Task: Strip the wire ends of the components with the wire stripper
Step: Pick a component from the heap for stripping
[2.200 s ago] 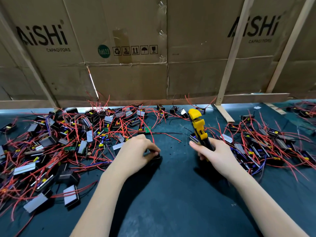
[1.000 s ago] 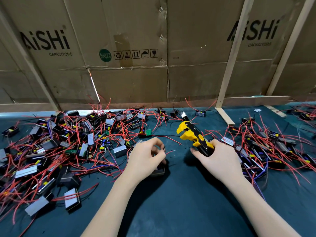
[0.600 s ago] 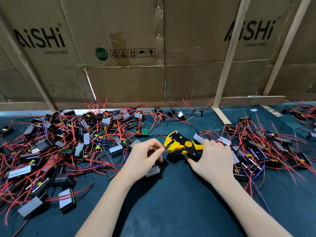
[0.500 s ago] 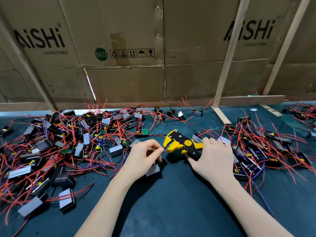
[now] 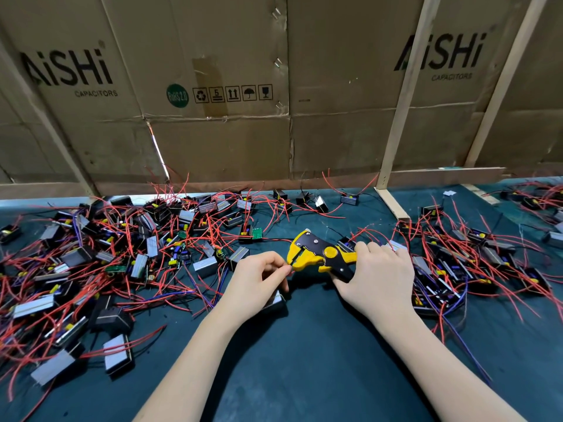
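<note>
While the stripper (image 5: 320, 255) sits at frame centre, gripped by the right hand (image 5: 376, 277), the left hand (image 5: 259, 283) pinches a wire end at its jaws, its component (image 5: 275, 301) underneath. One strip seems underway. A heap (image 5: 100, 266) fills the left, another pile (image 5: 475, 257) the right; which is finished I cannot tell.

Cardboard wall (image 5: 231, 141) behind the bench — "AiSHi CAPACITORS" printed at left and again at right; green round "RoHS 2.0" mark; row of handling pictograms, one bearing the numeral "5".
</note>
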`<action>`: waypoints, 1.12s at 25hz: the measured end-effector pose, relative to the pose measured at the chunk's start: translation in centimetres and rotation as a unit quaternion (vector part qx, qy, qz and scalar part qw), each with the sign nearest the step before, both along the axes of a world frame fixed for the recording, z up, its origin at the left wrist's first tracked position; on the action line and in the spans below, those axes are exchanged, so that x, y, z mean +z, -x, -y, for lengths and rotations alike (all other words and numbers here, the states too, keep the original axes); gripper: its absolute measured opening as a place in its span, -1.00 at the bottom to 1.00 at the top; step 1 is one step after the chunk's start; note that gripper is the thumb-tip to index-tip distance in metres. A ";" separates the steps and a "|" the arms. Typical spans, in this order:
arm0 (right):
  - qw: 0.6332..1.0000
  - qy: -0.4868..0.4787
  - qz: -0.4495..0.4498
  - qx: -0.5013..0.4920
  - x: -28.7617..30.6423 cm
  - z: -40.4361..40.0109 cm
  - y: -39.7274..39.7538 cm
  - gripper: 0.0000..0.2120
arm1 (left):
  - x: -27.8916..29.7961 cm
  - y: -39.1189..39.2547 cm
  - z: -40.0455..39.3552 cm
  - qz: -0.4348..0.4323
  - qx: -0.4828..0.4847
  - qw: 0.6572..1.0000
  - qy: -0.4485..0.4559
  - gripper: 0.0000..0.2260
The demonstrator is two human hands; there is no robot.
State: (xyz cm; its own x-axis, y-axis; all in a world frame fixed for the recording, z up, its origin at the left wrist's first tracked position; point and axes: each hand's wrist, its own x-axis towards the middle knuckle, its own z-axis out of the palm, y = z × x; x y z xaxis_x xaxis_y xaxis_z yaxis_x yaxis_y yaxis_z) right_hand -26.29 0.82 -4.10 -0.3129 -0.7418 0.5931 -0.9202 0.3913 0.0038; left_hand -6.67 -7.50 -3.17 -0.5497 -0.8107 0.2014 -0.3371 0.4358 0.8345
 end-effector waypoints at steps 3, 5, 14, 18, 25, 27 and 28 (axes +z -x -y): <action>1.000 -0.013 0.006 0.000 0.2 -0.1 0.0 -0.49 | 0.0 0.0 0.2 -0.010 -0.003 1.000 -0.023 -0.86; 0.999 -0.042 0.010 -0.012 0.3 0.0 0.1 -0.52 | -0.1 0.0 0.3 -0.013 -0.009 0.999 -0.035 -0.87; 1.000 -0.003 0.011 -0.024 0.2 0.1 0.2 -0.46 | 0.2 -0.6 0.7 -0.020 -0.067 0.993 -0.098 -0.96; 0.998 0.060 0.013 -0.034 -0.1 0.2 0.9 -0.41 | 0.6 -0.5 0.4 -0.059 -0.027 0.989 -0.132 -0.97; 0.998 0.050 0.020 -0.032 -0.6 0.2 1.0 -0.44 | 0.9 -0.1 0.4 -0.100 0.040 0.975 -0.195 -0.89; 0.998 0.050 0.025 -0.032 -0.6 0.2 0.9 -0.44 | 0.9 -0.1 0.4 -0.111 0.049 0.969 -0.216 -0.85; 0.998 0.050 0.027 -0.032 -0.6 0.2 0.9 -0.44 | 1.0 -0.2 0.5 -0.114 0.043 0.967 -0.222 -0.87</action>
